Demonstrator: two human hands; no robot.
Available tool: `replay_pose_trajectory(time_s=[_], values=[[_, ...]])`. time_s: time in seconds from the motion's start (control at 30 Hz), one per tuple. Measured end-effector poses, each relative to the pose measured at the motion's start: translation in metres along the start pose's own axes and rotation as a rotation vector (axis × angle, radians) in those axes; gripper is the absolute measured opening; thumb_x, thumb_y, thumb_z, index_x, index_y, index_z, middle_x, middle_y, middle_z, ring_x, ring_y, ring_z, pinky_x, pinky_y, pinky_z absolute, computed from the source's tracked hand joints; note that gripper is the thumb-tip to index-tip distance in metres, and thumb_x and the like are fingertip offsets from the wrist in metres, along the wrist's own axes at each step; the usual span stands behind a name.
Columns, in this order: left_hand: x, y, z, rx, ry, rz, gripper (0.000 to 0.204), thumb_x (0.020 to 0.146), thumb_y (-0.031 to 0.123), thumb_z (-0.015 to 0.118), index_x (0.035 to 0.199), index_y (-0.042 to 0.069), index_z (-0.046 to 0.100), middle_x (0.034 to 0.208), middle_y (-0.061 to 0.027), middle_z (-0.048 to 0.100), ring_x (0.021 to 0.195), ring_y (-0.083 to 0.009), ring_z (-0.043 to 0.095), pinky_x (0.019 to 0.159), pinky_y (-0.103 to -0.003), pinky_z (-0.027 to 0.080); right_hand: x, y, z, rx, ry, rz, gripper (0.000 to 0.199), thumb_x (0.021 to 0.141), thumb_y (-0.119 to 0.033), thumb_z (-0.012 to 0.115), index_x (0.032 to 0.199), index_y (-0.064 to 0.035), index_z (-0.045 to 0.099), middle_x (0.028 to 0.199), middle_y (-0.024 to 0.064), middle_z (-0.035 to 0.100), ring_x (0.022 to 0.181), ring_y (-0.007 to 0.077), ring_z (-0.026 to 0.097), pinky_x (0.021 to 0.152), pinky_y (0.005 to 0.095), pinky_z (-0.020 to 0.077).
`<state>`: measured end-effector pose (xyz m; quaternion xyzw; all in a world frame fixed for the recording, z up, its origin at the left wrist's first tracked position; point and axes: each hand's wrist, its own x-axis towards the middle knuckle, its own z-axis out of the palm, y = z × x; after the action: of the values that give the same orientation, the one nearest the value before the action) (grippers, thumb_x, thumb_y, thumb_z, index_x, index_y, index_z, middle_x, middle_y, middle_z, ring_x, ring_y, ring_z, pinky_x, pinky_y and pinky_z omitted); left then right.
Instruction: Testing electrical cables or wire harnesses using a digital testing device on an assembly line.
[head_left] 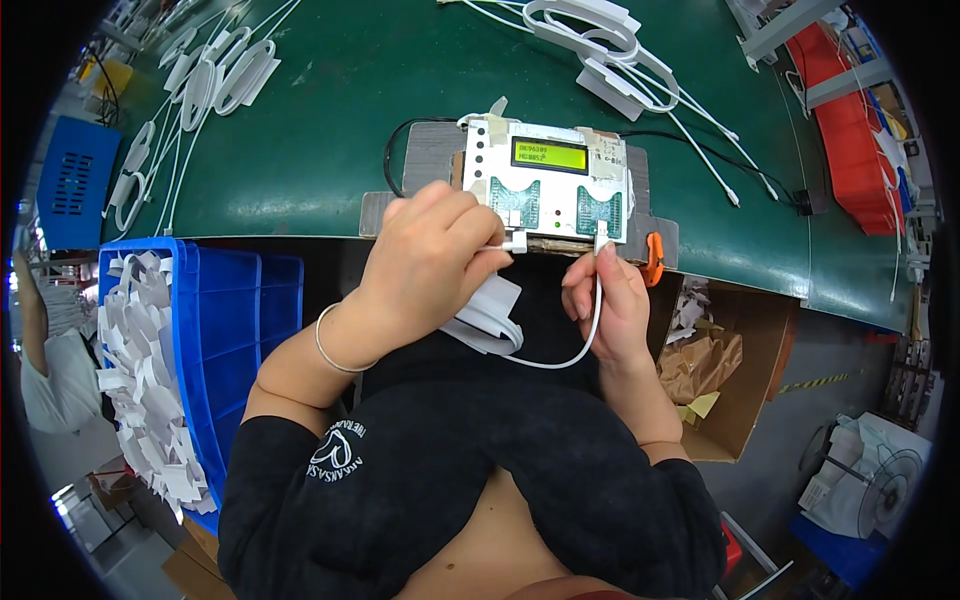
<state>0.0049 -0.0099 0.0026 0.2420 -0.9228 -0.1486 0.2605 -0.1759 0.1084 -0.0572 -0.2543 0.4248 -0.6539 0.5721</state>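
Observation:
A white cable (560,364), coiled in its middle and wrapped in a paper band (495,300), hangs between my hands at the table's front edge. My left hand (432,258) pinches one end, its white plug (516,243) just below the tester's left green board (514,198). With thumb and fingers, my right hand (612,298) grips the other plug (602,238) at the right green board (600,205); I cannot tell how far it is inserted. The white tester box (478,180) has a lit yellow-green display (549,155) and small red and green lights.
Banded white cables lie on the green table (350,80), back left (200,95) and back right (615,85). A blue crate (235,330) of paper scraps stands left, a cardboard box (740,430) with brown paper right. An orange handle (653,262) sits beside the tester. Another person's sleeve (60,385) shows far left.

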Motion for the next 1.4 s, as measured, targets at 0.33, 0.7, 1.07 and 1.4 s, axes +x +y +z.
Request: replay_pose_trajectory(time_s=[0.33, 0.7, 1.07, 1.4], values=[[-0.001, -0.002, 0.009, 0.042, 0.020, -0.001, 0.019, 0.064, 0.013, 0.074, 0.069, 0.011, 0.056, 0.071, -0.0006, 0.050, 0.069, -0.0198, 0.049, 0.059, -0.032, 0.033, 0.003, -0.003, -0.009, -0.066, -0.080, 0.010, 0.052, 0.100, -0.034, 0.034, 0.080, 0.0060, 0.060, 0.051, 0.0067, 0.048, 0.044, 0.0122, 0.042, 0.046, 0.0234, 0.0343], [-0.004, 0.005, 0.010, 0.085, -0.019, -0.018, 0.016, 0.062, 0.011, 0.073, 0.069, 0.011, 0.058, 0.070, -0.0005, 0.051, 0.068, -0.0193, 0.049, 0.059, -0.033, 0.032, 0.005, -0.004, -0.016, -0.126, -0.183, 0.000, 0.053, 0.098, -0.039, 0.039, 0.081, 0.0051, 0.062, 0.055, 0.0059, 0.053, 0.048, 0.0098, 0.047, 0.047, 0.0212, 0.0343], [-0.001, 0.012, 0.006, 0.130, -0.027, -0.020, 0.017, 0.061, 0.011, 0.073, 0.069, 0.012, 0.058, 0.071, -0.0004, 0.052, 0.069, -0.0192, 0.050, 0.061, -0.033, 0.032, 0.005, -0.005, -0.018, -0.123, -0.194, 0.011, 0.051, 0.097, -0.039, 0.040, 0.081, 0.0040, 0.063, 0.056, 0.0054, 0.054, 0.051, 0.0099, 0.049, 0.050, 0.0213, 0.0357], [0.004, 0.006, 0.007, 0.105, -0.001, -0.061, 0.016, 0.063, 0.011, 0.073, 0.068, 0.011, 0.058, 0.069, -0.0004, 0.051, 0.067, -0.0196, 0.050, 0.059, -0.033, 0.033, 0.005, -0.004, -0.018, -0.136, -0.201, 0.008, 0.051, 0.097, -0.039, 0.041, 0.081, 0.0042, 0.063, 0.056, 0.0060, 0.054, 0.051, 0.0102, 0.049, 0.050, 0.0210, 0.0354]])
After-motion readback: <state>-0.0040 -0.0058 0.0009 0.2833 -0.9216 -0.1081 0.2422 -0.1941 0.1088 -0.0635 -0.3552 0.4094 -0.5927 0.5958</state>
